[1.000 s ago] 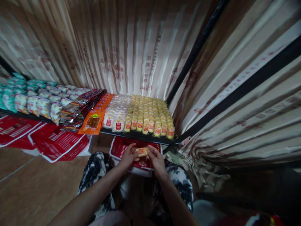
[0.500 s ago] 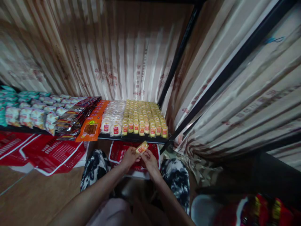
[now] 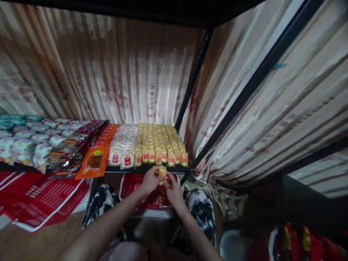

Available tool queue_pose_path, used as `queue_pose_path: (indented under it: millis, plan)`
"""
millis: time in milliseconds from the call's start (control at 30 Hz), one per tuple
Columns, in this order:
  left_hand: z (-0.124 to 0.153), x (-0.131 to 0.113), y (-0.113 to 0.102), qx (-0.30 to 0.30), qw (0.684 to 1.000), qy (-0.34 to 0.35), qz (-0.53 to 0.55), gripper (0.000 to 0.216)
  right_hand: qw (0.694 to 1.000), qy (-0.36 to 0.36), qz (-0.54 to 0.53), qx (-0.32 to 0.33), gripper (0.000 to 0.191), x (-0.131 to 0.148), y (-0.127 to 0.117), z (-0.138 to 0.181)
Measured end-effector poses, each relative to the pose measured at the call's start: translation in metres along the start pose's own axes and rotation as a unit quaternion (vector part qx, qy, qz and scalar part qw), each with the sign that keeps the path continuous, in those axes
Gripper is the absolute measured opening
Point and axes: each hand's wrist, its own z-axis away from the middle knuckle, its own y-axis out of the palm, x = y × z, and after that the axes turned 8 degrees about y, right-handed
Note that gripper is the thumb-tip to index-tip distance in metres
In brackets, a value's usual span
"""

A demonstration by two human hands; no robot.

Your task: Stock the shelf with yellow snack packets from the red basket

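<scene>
Both hands pinch one small yellow snack packet just in front of the black shelf edge. My left hand grips its left side and my right hand its right side, fingers closed. The packet stands upright, close to the front row of the same yellow packets lined up on the shelf. Beneath my hands sits a red plastic basket on the floor between my knees.
On the shelf, white round packets, orange packets, dark red packets and white-green bags run leftwards. Red baskets lie below at left. Striped curtain hangs behind; black frame posts rise at right.
My hands have lifted the yellow packet from over the basket up to the shelf's front edge and turned it upright. The view has tilted upward.
</scene>
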Motion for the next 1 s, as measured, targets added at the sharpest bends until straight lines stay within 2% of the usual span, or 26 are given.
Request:
queue_pose_path:
  millis: [133,200,267,400,600,800,1000]
  plan:
    - [-0.017,-0.011,0.001,-0.067,0.992,-0.002,-0.103,0.027,0.983,-0.109,0.095,-0.109,0.048,0.008,0.003,0.001]
    - [-0.025,-0.018,0.000,-0.087,0.988,-0.008,-0.124,0.030,0.972,-0.166,0.130,-0.102,0.047,0.007,0.004,0.004]
    - [-0.032,-0.023,0.001,-0.098,0.986,-0.008,-0.136,0.034,0.966,-0.193,0.153,-0.072,0.046,0.004,0.004,0.004]
    - [-0.043,-0.024,0.009,-0.093,0.981,0.015,-0.170,0.037,0.967,-0.175,0.173,-0.065,0.047,-0.004,0.009,-0.006]
    - [-0.057,-0.008,0.025,-0.088,0.981,0.037,-0.167,0.031,0.976,-0.131,0.158,-0.073,0.052,-0.012,0.021,-0.024]
    - [-0.065,0.000,0.029,-0.089,0.976,0.053,-0.192,0.033,0.977,-0.157,0.116,-0.086,0.059,-0.017,0.028,-0.032]
    - [-0.068,0.000,0.032,-0.087,0.974,0.049,-0.204,0.039,0.978,-0.151,0.117,-0.080,0.057,-0.024,0.028,-0.043]
